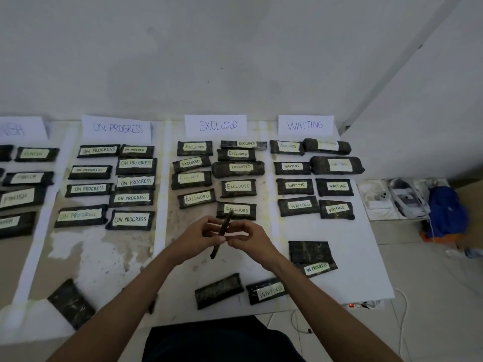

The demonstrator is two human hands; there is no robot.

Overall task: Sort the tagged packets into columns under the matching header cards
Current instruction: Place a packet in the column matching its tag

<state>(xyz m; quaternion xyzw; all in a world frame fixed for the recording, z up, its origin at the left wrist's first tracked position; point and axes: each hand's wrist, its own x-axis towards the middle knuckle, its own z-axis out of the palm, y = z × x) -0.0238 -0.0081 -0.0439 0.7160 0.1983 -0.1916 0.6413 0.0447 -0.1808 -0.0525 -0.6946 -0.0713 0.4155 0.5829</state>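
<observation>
Both hands hold one dark packet (221,235) edge-on over the mat, its tag hidden. My left hand (201,236) grips it from the left, my right hand (248,237) from the right. Header cards stand at the back: FINISH (21,129), ON PROGRESS (116,128), EXCLUDED (215,125), WAITING (305,125). Several tagged packets lie in columns under each. Loose near me: a WAITING packet (266,291), a face-down packet (219,291), an ON PROGRESS packet (317,269) under a blank one (309,252), and another (70,303) at the left.
The white mat (352,246) ends at the right, where a floor with cables, a power strip (366,305), a tray with gadgets (392,199) and a blue bag (445,212) lie. A wall rises behind the cards.
</observation>
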